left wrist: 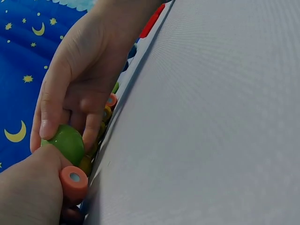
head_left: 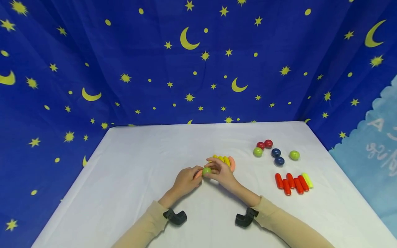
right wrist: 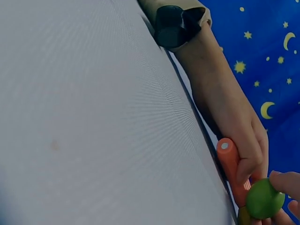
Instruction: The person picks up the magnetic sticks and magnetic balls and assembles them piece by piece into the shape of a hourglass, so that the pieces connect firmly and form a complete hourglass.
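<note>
My left hand grips a salmon magnetic toy rod with a metal disc in its end. Beside it, my right hand pinches a shiny green ball between thumb and fingers. The ball is right at the rod's far end, close to the left fingertips. Just behind the right hand lie several yellow curved rods and another salmon curved rod, partly hidden by its fingers.
Right of the hands, red balls, blue balls and green balls lie on the white table. Nearer, several red rods lie side by side with a yellow-green rod. A starry blue curtain stands behind.
</note>
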A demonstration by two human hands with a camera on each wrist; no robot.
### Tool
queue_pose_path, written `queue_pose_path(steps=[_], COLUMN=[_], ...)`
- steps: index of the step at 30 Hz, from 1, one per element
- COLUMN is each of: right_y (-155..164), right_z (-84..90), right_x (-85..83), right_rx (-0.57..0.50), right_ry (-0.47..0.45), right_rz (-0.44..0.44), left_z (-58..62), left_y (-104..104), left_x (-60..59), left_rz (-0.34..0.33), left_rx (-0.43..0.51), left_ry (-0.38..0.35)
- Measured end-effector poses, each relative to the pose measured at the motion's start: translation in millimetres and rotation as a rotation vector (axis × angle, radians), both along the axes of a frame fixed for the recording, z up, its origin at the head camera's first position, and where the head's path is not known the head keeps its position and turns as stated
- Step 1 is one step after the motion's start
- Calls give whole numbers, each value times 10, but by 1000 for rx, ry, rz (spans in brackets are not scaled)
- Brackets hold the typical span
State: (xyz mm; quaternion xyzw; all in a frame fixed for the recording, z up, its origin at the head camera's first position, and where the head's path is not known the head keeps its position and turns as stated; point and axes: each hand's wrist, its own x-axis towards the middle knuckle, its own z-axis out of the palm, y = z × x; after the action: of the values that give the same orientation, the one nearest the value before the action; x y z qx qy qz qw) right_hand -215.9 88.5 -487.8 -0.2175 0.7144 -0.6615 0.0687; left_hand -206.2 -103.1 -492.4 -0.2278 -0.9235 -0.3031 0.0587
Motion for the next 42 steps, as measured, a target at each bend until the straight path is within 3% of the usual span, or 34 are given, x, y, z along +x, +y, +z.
queue_pose_path(steps=[4,7,11,16,20,26,33,37,42], right_y=[-10,-24,-39,-39,-31,-13,-8,-6,0], right_z=[-11,-15,66,135,53,-44,-21,76,206], right_x=[-16,-21,28,58,21,16,22,-53,-238], right_rx=[22,73,132,137,113,128,127,143,208], right_ry=[48,134,219,223,223,159,187,267,316], right_rz=[-13,-30,-73,-87,-87,-31,13,-41,-193], left_z=[21,40,57,37,28,37,27,6,-19], left_y=[-31,-62,-95,-93,-87,-86,-69,-32,40], left_x=[-19,-27,-17,-8,-8,0,1,-9,-25], left_rz=[-45,-77,-109,-84,-53,-65,-56,-40,-52], left_rx=[-30,-55,-65,-41,-25,16,48,77,142], left_ry=[27,53,38,-3,-22,11,45,43,-5])
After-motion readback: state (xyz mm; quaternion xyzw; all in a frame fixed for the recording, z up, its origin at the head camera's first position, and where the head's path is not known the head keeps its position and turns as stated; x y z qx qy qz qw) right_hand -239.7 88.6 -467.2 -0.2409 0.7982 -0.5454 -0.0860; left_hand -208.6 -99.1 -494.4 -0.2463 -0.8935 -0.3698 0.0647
